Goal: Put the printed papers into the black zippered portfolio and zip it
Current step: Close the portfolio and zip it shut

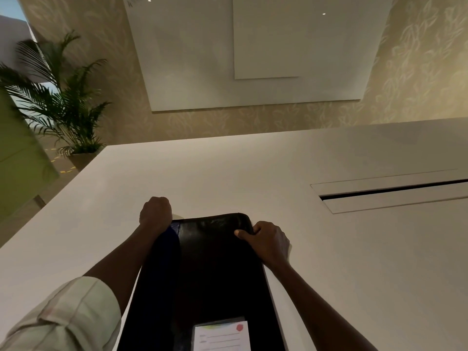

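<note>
The black zippered portfolio [215, 269] lies on the white table [228, 173], its long side running away from me. A white label card [221, 335] with a red dot sits on its near cover. My left hand [155, 211] is curled into a fist at the portfolio's far left corner; what it holds is hidden, maybe the zipper pull. My right hand [266, 240] grips the far right corner, thumb on top of the cover. No printed papers are in sight.
A long cable slot with a flap [390, 192] is set into the table on the right. A potted palm [63, 105] stands past the table's left edge. A whiteboard [253, 59] hangs on the far wall.
</note>
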A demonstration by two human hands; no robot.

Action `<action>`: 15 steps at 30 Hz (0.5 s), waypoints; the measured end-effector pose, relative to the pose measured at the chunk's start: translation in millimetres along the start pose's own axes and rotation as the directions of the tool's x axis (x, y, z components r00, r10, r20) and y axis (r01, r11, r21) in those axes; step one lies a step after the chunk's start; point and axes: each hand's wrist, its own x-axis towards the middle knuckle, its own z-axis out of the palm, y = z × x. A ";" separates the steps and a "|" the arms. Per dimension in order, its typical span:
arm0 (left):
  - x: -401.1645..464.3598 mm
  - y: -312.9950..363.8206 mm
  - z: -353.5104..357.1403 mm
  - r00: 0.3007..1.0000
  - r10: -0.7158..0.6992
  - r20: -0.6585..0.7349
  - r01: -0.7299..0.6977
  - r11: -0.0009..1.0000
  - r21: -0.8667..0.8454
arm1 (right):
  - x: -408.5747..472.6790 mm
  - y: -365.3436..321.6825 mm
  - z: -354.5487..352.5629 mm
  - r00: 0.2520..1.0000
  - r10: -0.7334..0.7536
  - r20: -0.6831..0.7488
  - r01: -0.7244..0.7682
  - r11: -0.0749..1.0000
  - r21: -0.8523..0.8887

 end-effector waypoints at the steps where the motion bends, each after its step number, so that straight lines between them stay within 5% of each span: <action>1: -3.3 -5.6 0.5 1.000 -0.003 -0.021 0.002 0.999 -0.047 | -1.1 -1.1 -0.7 1.000 0.004 -0.005 -0.004 1.000 -0.002; 7: -37.0 -30.6 6.2 0.997 -0.078 -0.010 0.072 0.954 -0.291 | -18.3 -9.8 -12.3 1.000 -0.020 0.017 0.020 0.999 0.034; 15: -101.0 -44.8 11.0 0.994 -0.107 0.003 0.100 0.920 -0.379 | -69.3 -5.1 -32.0 0.998 -0.029 0.055 0.021 0.988 0.153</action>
